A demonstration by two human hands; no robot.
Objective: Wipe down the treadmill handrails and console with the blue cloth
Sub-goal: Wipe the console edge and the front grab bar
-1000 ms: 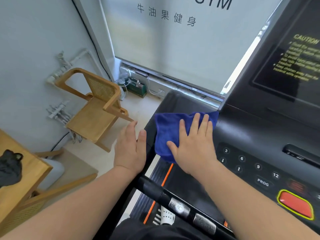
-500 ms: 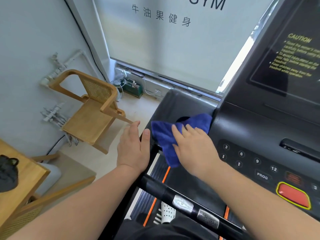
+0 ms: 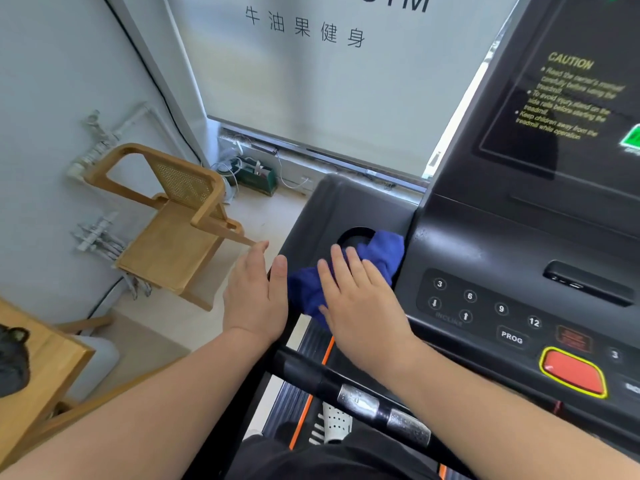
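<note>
The blue cloth (image 3: 382,252) lies bunched on the black left wing of the treadmill console (image 3: 485,237), partly over a round cup holder (image 3: 355,234). My right hand (image 3: 360,299) presses flat on the cloth with straight fingers. My left hand (image 3: 254,296) rests flat against the console's outer left edge, thumb on top, holding nothing. A black handlebar (image 3: 311,375) with silver pulse sensors runs across below my wrists.
The keypad with number keys and a red stop button (image 3: 573,374) sits right of my hand. A wooden chair (image 3: 173,223) stands on the floor to the left. A wooden table (image 3: 38,362) with a black object is at lower left.
The cloth, spread flat a second ago, is now bunched and pushed up toward the cup holder. My right hand has slid with it. My left hand stays at the console edge.
</note>
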